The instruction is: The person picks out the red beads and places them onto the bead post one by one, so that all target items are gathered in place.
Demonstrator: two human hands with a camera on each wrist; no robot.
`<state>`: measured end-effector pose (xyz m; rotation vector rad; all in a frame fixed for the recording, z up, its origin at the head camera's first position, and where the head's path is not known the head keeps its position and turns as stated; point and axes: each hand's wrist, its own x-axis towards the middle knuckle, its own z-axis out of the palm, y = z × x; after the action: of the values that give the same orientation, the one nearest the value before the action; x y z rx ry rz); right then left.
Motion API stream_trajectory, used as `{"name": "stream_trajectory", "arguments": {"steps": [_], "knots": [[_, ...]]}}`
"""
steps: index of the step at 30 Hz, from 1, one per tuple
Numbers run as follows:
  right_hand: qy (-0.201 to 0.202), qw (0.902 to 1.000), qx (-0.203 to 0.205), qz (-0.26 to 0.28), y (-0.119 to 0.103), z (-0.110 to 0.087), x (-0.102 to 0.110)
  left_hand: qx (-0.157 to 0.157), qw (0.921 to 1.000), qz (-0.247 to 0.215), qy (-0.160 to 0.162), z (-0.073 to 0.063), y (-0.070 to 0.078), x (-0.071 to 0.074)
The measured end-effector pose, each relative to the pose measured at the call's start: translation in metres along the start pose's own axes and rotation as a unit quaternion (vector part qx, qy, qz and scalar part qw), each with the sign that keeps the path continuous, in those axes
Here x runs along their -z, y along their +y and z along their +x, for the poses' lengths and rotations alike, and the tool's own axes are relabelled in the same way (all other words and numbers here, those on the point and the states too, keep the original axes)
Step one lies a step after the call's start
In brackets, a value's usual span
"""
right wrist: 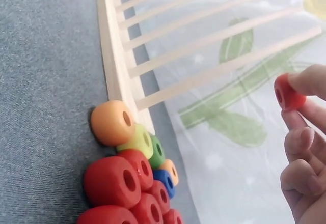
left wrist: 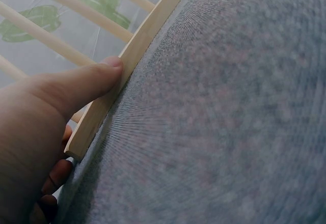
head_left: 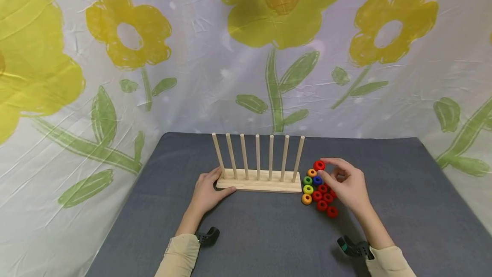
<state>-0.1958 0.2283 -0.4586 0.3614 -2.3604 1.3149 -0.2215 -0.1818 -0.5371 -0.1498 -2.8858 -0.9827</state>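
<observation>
A wooden peg rack (head_left: 259,186) with a row of upright pegs stands on the table. My left hand (head_left: 205,193) grips its left end; in the left wrist view the thumb (left wrist: 97,81) presses the front edge of the base and the fingers go round the end behind. Between thumb and fingertips my right hand (head_left: 347,185) pinches a red bead (right wrist: 290,92), held up off the table to the right of the rack. Below it lie loose beads: several red ones (head_left: 321,205), orange ones (head_left: 306,199), a yellow-green one (head_left: 308,189), a green one (head_left: 307,181) and a blue one (head_left: 317,181).
The dark grey cloth (head_left: 261,234) covers the table. Behind it hangs a pale curtain (head_left: 200,76) printed with yellow flowers. The bead cluster lies close against the rack's right end, and each wrist wears a black strap (head_left: 209,236).
</observation>
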Motion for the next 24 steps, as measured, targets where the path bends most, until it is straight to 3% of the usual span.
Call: {"name": "stream_trajectory", "arguments": {"steps": [9,24], "knots": [[0.007,0.9999,-0.009,0.007,-0.009,0.006,0.001,-0.006,0.9999,-0.005,0.007,0.000,0.000,-0.001],[0.019,0.9997,0.015,0.009,-0.025,0.017,0.003,-0.003,0.9999,-0.008,0.008,0.000,0.001,0.000]]}}
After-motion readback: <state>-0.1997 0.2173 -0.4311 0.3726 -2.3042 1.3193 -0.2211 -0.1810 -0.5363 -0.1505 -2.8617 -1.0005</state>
